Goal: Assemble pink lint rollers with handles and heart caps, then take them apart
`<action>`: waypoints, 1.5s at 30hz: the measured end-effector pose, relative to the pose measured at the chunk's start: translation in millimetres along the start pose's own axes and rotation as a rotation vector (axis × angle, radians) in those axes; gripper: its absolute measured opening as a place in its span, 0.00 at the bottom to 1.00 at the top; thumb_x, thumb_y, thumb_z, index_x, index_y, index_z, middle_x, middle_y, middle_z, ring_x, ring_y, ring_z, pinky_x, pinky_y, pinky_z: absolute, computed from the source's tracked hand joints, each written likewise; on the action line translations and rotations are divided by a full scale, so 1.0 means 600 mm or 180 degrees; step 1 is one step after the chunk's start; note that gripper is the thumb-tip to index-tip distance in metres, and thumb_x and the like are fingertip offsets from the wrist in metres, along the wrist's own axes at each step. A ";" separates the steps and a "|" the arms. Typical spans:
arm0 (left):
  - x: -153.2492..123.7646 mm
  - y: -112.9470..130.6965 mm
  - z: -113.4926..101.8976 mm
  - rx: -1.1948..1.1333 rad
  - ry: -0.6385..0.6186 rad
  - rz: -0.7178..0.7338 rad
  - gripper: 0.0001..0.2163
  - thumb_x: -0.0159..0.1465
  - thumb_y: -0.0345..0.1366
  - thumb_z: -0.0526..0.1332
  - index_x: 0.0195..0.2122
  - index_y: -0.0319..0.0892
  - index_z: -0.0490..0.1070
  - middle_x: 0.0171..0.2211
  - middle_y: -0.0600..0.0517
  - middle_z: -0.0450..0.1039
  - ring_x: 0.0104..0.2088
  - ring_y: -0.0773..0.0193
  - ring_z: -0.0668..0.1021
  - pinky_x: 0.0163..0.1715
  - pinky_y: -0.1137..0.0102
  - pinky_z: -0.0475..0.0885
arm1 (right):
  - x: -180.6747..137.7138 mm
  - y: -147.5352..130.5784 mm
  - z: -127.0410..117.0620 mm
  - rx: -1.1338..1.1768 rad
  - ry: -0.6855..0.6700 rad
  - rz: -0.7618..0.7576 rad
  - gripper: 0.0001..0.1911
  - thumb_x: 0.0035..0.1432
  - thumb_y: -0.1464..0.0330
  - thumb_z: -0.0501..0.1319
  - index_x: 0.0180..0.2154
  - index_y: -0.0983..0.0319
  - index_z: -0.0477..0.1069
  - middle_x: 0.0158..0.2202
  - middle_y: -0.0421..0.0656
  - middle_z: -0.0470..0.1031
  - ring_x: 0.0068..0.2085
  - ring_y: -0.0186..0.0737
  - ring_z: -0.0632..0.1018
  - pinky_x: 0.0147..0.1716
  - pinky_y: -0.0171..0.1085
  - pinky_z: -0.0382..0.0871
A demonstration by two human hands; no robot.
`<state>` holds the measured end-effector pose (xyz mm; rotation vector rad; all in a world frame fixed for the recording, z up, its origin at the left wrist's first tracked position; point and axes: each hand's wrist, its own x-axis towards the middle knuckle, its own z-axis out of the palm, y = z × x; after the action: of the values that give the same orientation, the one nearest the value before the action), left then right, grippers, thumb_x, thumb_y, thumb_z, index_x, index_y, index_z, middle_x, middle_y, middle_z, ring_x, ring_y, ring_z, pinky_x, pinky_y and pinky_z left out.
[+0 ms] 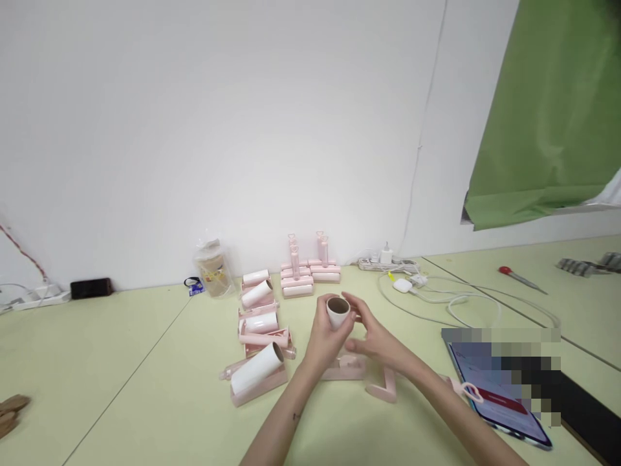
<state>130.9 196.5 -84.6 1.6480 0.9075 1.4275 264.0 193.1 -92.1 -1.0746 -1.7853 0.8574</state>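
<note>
My left hand [324, 336] is wrapped around a white paper roll [338, 318] with a brown cardboard core, its open end facing up. My right hand [376, 333] is at the roll's right side, fingers and thumb apart; whether its fingertips touch the roll I cannot tell. Beneath my hands lies a pink plastic case [345, 367], partly hidden by them. A separate pink piece [383, 388] rests by my right forearm. To the left, a larger white roll [257, 370] leans on a pink holder [262, 386], with more white rolls [259, 322] and pink holders behind.
Pink rollers with upright handles [295, 262] stand by the wall, right of a plastic bag [213, 272]. A power strip [388, 265] and white cables [460, 301] lie at the back right. A phone [499, 395] lies right, a red-handled tool [521, 278] beyond. A black phone [91, 288] is far left.
</note>
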 end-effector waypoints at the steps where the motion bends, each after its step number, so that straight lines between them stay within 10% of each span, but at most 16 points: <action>1: 0.002 0.002 -0.001 -0.0013 0.0070 0.0006 0.13 0.58 0.38 0.59 0.42 0.43 0.59 0.37 0.52 0.66 0.39 0.62 0.72 0.41 0.67 0.66 | -0.005 0.005 0.005 -0.0129 -0.0131 0.0135 0.42 0.42 0.55 0.66 0.57 0.55 0.51 0.57 0.47 0.58 0.56 0.50 0.62 0.51 0.48 0.59; 10: 0.008 0.081 -0.039 -0.0135 0.0754 0.0736 0.19 0.57 0.39 0.60 0.46 0.46 0.53 0.40 0.50 0.65 0.41 0.62 0.73 0.42 0.67 0.67 | -0.004 0.005 0.060 -0.0024 0.0240 0.0248 0.13 0.52 0.57 0.58 0.31 0.59 0.73 0.35 0.44 0.77 0.41 0.48 0.75 0.42 0.44 0.66; 18: -0.016 0.035 -0.037 0.2609 -0.1936 0.0072 0.15 0.57 0.38 0.58 0.46 0.44 0.63 0.41 0.46 0.69 0.43 0.50 0.73 0.41 0.57 0.67 | -0.014 -0.016 -0.093 -0.0257 0.1482 0.0237 0.09 0.50 0.65 0.52 0.30 0.59 0.69 0.18 0.37 0.63 0.23 0.38 0.69 0.24 0.36 0.63; 23: -0.040 -0.023 -0.012 0.2596 -0.1978 -0.0033 0.27 0.49 0.40 0.65 0.51 0.41 0.63 0.50 0.38 0.64 0.53 0.41 0.64 0.51 0.49 0.58 | -0.077 -0.003 -0.142 -0.2504 0.0066 0.0392 0.10 0.51 0.60 0.56 0.26 0.57 0.71 0.27 0.41 0.71 0.22 0.39 0.72 0.21 0.35 0.57; 29: 0.014 -0.066 -0.043 0.2366 -0.1668 0.0056 0.23 0.54 0.29 0.59 0.53 0.43 0.61 0.55 0.43 0.61 0.58 0.50 0.58 0.58 0.53 0.44 | -0.118 0.047 -0.134 -0.3061 -0.0713 0.0567 0.04 0.46 0.65 0.60 0.29 0.55 0.71 0.33 0.44 0.75 0.25 0.47 0.76 0.20 0.37 0.55; 34: 0.050 -0.057 -0.043 0.2026 -0.1213 0.0036 0.30 0.52 0.36 0.63 0.54 0.39 0.56 0.59 0.40 0.53 0.62 0.50 0.49 0.59 0.56 0.42 | -0.117 0.045 -0.134 -0.3107 -0.0645 0.0446 0.07 0.52 0.67 0.55 0.28 0.56 0.72 0.29 0.42 0.77 0.26 0.47 0.77 0.20 0.36 0.55; 37: 0.014 -0.030 -0.014 0.1726 -0.0948 -0.0250 0.27 0.60 0.48 0.52 0.54 0.34 0.52 0.51 0.35 0.62 0.54 0.49 0.65 0.52 0.55 0.58 | -0.124 0.029 -0.131 -0.3152 -0.0415 0.0140 0.08 0.56 0.63 0.55 0.35 0.54 0.71 0.33 0.40 0.77 0.25 0.43 0.77 0.21 0.35 0.58; 42: -0.077 0.018 0.006 -0.0844 -0.2216 -0.1970 0.26 0.57 0.46 0.57 0.52 0.38 0.53 0.28 0.48 0.74 0.24 0.60 0.77 0.26 0.66 0.71 | -0.153 -0.006 -0.100 -0.2898 -0.0217 -0.0772 0.11 0.54 0.62 0.58 0.41 0.52 0.71 0.35 0.41 0.75 0.23 0.38 0.75 0.21 0.33 0.61; 45: -0.119 0.027 -0.015 -0.1728 -0.1984 -0.2394 0.23 0.54 0.39 0.60 0.50 0.39 0.58 0.20 0.53 0.73 0.17 0.67 0.72 0.19 0.74 0.66 | -0.166 -0.033 -0.087 -0.1771 0.0114 -0.0779 0.08 0.56 0.59 0.57 0.34 0.53 0.72 0.37 0.44 0.71 0.23 0.35 0.72 0.21 0.34 0.62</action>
<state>113.5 126.8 -101.7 1.0492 0.5920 0.5141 331.2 100.7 -86.1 -1.1637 -2.1308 0.1879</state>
